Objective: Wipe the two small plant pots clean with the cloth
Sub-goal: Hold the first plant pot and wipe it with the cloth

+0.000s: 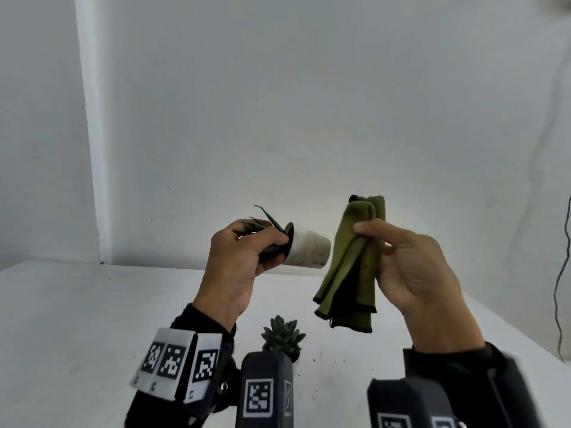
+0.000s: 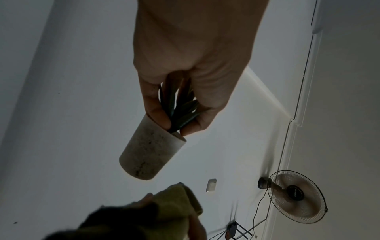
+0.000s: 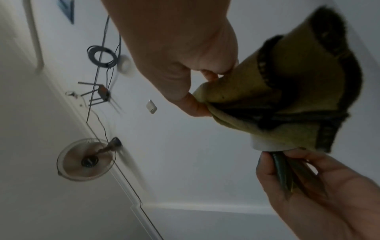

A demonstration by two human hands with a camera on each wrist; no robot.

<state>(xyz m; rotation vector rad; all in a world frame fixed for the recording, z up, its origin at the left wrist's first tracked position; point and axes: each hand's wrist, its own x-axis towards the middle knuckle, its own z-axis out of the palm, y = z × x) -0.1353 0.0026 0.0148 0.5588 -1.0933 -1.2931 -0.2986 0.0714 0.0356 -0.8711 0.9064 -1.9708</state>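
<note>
Two pots in play, one lifted, one down. Small white cylindrical plant pot (image 1: 307, 250) held off the table, tipped on its side, base toward the cloth. Left hand (image 1: 239, 257) curled round the rim end, fingers pinching the dark spiky leaves (image 2: 179, 110) at the pot's mouth. Dirt specks and grey smudges plain along the pot wall in the left wrist view; not clean yet, by the look of it.

Just right of the pot: folded olive-green cloth with dark edging (image 1: 352, 264), hanging in loose layers. Right hand (image 1: 411, 267) pinching its upper part between thumb and fingers. From the head view, cloth very near the pot's base, perhaps brushing it; contact not certain. In the right wrist view, cloth draped across the pot, only the rim end showing.

Below the pot, near the wrist cameras: small green rosette succulent (image 1: 282, 335) standing on the white table (image 1: 77, 319), its pot mostly hidden. Untouched by either hand. A few dark crumbs on the table near it.

Judged progress: early. First pot mid-wipe at best, soil marks remaining; second pot not started.

Behind the pot, plain white wall; wall-mounted fan (image 2: 296, 196) in the left wrist view.
</note>
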